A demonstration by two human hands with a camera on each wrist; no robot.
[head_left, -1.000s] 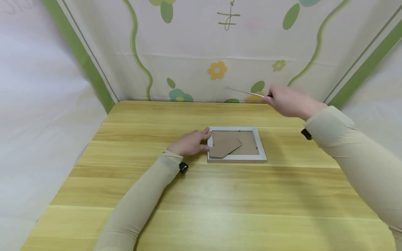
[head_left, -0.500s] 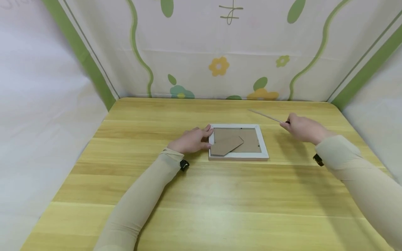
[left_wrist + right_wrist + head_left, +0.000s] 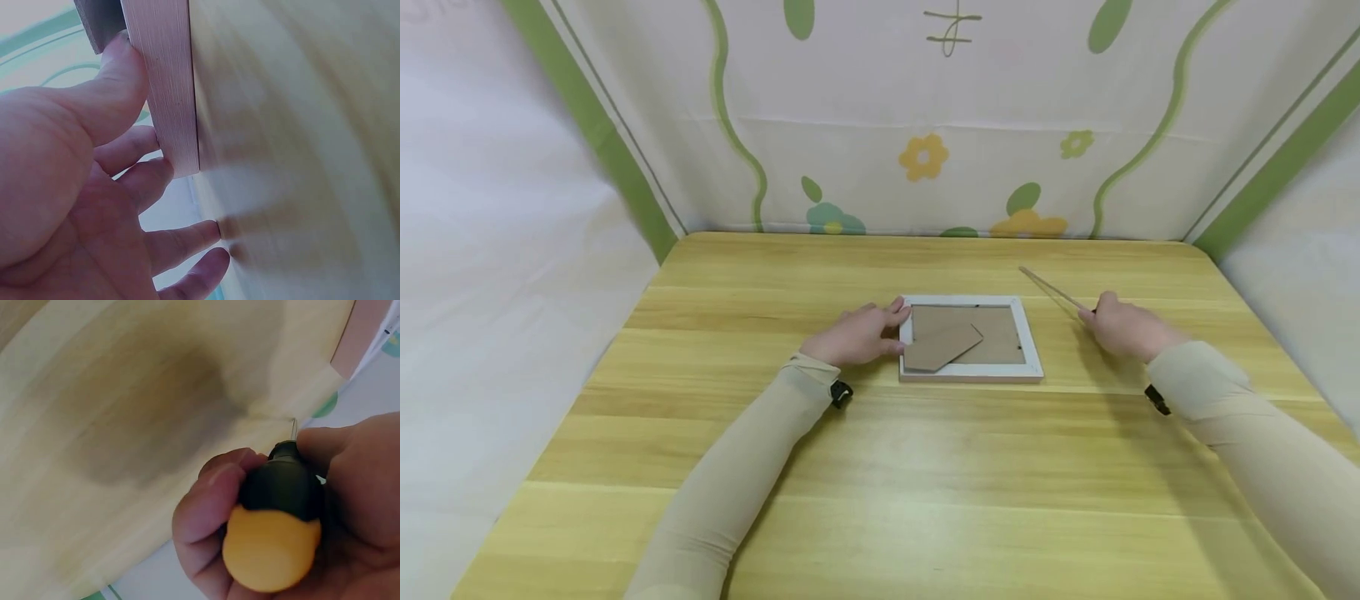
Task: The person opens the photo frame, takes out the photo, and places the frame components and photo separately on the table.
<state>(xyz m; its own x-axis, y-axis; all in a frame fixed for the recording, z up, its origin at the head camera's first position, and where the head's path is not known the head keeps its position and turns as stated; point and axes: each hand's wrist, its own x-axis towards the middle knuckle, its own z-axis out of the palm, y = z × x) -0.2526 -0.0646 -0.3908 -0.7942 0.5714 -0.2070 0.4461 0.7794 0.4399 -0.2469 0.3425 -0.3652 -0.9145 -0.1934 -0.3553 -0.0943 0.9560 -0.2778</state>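
Note:
A white picture frame [image 3: 1032,368] lies back up on the wooden table, its brown backing board [image 3: 1000,321] showing. A brown easel stand flap [image 3: 936,348] sits slanted across the board's lower left. At the frame's left side is my left hand [image 3: 853,335]; thumb and fingertips touch its edge, and two other fingertips meet the table in the left wrist view. To the right of the frame, my right hand [image 3: 1127,327] grips a screwdriver [image 3: 272,547] by its black and yellow handle. The thin metal shaft [image 3: 1051,288] points toward the back left, tip near the table surface.
The wooden table [image 3: 880,500] ends at a pale fabric wall [image 3: 850,100] with flowers and green bands. More white cloth [image 3: 512,250] hangs at the left side, and likewise at the right. Dark small metal tabs [image 3: 1018,347] show at the backing's edge.
My right hand has come down toward the table, slightly rightward, with the screwdriver, whose tip has dropped from in front of the wall. The left hand and frame stay together, the view shifting slightly.

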